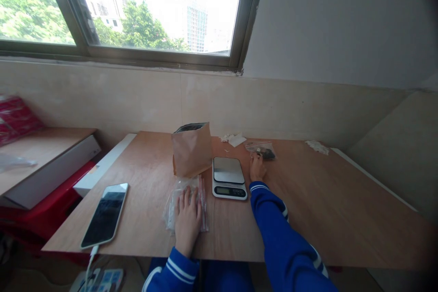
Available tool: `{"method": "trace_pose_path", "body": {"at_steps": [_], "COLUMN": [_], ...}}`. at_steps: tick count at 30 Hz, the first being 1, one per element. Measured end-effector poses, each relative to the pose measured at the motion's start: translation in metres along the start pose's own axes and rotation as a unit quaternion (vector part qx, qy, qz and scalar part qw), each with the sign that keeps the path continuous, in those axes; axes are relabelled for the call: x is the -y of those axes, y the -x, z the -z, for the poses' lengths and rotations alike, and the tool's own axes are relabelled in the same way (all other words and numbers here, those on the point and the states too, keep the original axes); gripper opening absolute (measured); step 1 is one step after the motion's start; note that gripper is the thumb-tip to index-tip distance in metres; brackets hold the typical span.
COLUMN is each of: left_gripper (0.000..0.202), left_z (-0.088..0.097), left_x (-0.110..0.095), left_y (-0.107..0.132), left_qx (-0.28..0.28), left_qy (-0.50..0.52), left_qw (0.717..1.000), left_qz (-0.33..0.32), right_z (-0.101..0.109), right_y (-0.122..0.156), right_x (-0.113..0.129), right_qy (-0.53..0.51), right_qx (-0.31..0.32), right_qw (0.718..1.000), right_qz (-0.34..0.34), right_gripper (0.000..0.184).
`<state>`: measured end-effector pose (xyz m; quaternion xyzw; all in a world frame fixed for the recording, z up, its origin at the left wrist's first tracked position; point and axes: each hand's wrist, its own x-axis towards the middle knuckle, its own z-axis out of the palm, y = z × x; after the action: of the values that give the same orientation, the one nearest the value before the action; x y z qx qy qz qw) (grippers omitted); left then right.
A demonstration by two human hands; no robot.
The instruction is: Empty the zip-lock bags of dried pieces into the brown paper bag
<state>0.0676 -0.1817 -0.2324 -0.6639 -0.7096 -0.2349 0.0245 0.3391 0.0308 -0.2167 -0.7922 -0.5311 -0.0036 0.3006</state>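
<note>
My left hand (188, 219) lies flat, fingers stretched out, on a stack of clear plastic zip bags (173, 198) near the table's front edge. A brown paper pouch (191, 149) with a dark open top stands just behind the bags. To its right sits a small digital kitchen scale (228, 177) with a steel platform. My right hand (257, 166) reaches past the scale, its fingertips touching a clear bag with dark contents (263, 149). Whether those fingers grip the bag is hidden from here.
A smartphone (106, 214) with a white cable lies at the front left of the wooden table (325, 210). White paper scraps (234, 138) and another scrap (317, 146) lie at the back. A lower bench (41, 155) with red packages (15, 118) stands left.
</note>
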Motion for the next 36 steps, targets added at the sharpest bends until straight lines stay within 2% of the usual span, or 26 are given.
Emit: {"method": "trace_pose_path", "body": {"at_steps": [6,12,14,17,19,22,25,28,32,34,36], "left_gripper": [0.044,0.038,0.035,0.032,0.029,0.029,0.043,0.054,0.03,0.032,0.033], "left_z": [0.004,0.009,0.011,0.019,0.027,0.04,0.052,0.06,0.07,0.075,0.08], "left_x": [-0.001,0.004,0.008,0.012,0.006,-0.021,-0.058,-0.084,-0.092,-0.089,-0.085], "left_y": [-0.001,-0.005,-0.006,-0.006,-0.007,-0.011,-0.014,-0.012,-0.004,-0.001,0.0], "left_qx": [-0.005,-0.018,-0.038,-0.086,-0.112,-0.099,-0.034,0.032,0.138,0.151,0.142], "left_qy": [0.036,0.137,0.209,0.322,0.365,0.411,0.455,0.482,0.535,0.562,0.588], "left_qw": [0.999,0.99,0.977,0.942,0.924,0.906,0.886,0.87,0.831,0.812,0.796], "left_qz": [0.009,0.016,0.019,0.023,0.025,0.002,-0.084,-0.095,-0.068,-0.05,-0.034], "right_z": [0.009,0.035,0.05,0.076,0.094,0.12,0.147,0.171,0.188,0.187,0.181], "right_y": [0.009,0.048,0.067,0.097,0.118,0.148,0.171,0.183,0.19,0.192,0.195], "right_x": [-0.008,-0.025,-0.032,-0.033,-0.026,-0.003,0.023,0.042,0.05,0.052,0.054], "right_qy": [-0.059,-0.112,-0.14,-0.201,-0.255,-0.353,-0.425,-0.513,-0.582,-0.586,-0.571], "right_qx": [-0.026,-0.145,-0.22,-0.345,-0.378,-0.345,-0.31,-0.253,-0.163,-0.135,-0.119], "right_qw": [0.998,0.982,0.963,0.914,0.888,0.867,0.845,0.816,0.793,0.796,0.808], "right_qz": [0.005,-0.039,-0.062,-0.072,-0.06,-0.064,-0.089,-0.082,-0.071,-0.076,-0.079], "right_gripper": [0.027,0.029,0.026,0.019,0.019,0.022,0.025,0.029,0.035,0.036,0.037]}}
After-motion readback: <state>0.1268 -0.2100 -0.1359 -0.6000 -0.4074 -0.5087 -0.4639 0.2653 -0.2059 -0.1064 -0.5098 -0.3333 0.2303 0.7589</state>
